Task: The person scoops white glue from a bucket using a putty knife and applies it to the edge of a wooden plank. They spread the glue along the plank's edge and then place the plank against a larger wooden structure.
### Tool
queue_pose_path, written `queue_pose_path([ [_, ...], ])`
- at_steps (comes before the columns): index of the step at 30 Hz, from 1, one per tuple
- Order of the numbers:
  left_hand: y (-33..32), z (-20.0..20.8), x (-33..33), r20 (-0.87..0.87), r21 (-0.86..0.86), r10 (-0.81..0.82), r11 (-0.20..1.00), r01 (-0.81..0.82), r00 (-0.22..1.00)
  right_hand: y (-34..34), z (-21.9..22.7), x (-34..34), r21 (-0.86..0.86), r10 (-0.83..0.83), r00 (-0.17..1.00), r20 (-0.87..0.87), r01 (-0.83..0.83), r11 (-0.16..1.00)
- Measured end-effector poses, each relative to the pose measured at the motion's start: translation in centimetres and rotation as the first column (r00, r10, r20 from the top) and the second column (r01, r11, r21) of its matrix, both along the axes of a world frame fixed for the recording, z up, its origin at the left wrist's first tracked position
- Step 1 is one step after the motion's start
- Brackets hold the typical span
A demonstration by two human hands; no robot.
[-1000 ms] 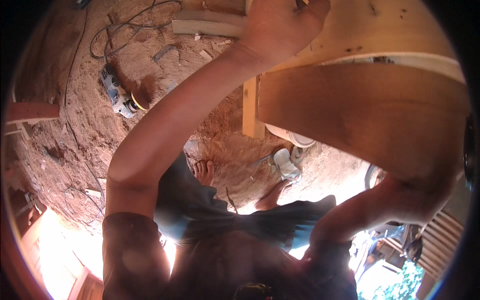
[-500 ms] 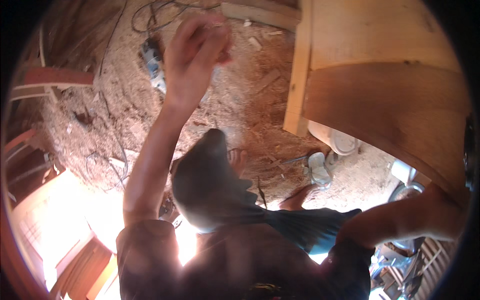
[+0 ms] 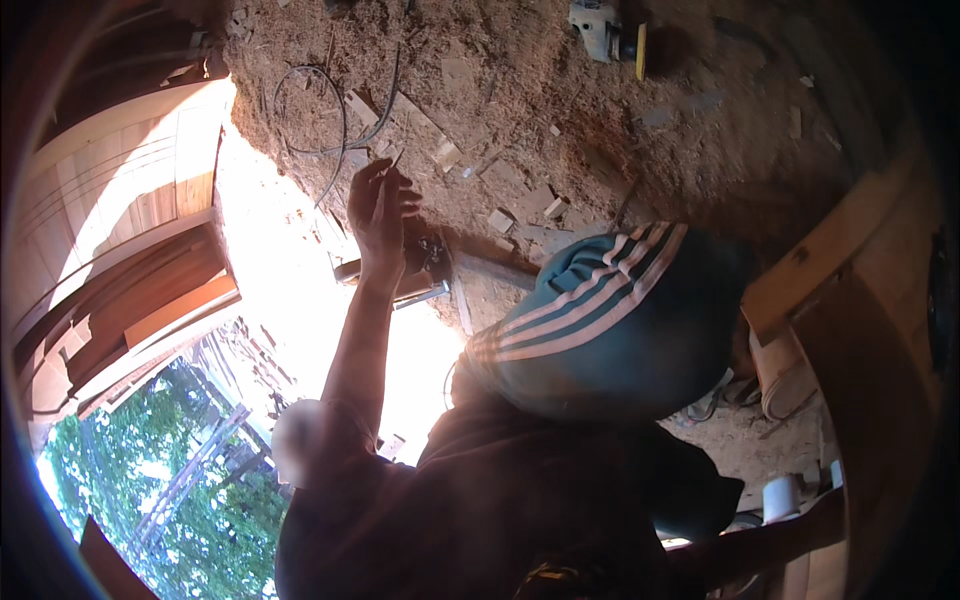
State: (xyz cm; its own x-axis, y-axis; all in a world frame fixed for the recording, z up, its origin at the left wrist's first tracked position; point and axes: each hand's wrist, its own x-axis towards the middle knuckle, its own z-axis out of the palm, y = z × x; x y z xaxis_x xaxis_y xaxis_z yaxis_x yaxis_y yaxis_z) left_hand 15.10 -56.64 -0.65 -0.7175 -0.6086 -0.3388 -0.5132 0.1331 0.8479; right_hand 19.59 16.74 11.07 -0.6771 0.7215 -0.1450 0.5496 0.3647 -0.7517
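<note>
My left hand (image 3: 380, 212) is stretched out over the littered ground, fingers apart and loosely bent. A thin pale sliver (image 3: 397, 157) shows by its fingertips; whether they touch it I cannot tell. Nearby are a dark cable (image 3: 345, 135) in a loop and a dark boxy object (image 3: 432, 258) whose kind is unclear. My right forearm (image 3: 765, 545) reaches to the right and passes behind a curved wooden panel (image 3: 870, 390), which hides my right hand.
A power tool (image 3: 598, 30) with a yellow edge lies at the far side. Wood scraps (image 3: 447, 153) and shavings cover the ground. At left stand planked panels (image 3: 140, 190) beside bright sunlight. A wooden beam (image 3: 825, 250) and a pale bucket-like container (image 3: 785, 375) are at right.
The view has swung left, bringing sunlit ground and greenery in. My left hand is lower in the picture, its fingers looser. My right hand stays out of sight behind the wood.
</note>
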Motion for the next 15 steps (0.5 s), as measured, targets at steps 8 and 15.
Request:
queue_pose_path([
  [8,0.7,-11.6,4.3,0.413,0.005,-0.833,0.408,0.913,0.369,2.3,-1.0,1.7,-0.068,-0.008,1.0,-0.023,0.007,0.998],
  [15,6.7,-14.9,4.1,0.72,0.086,-0.694,0.106,0.991,0.012,4.8,-0.6,3.4,-0.182,0.021,0.992,-0.128,-0.044,0.982],
])
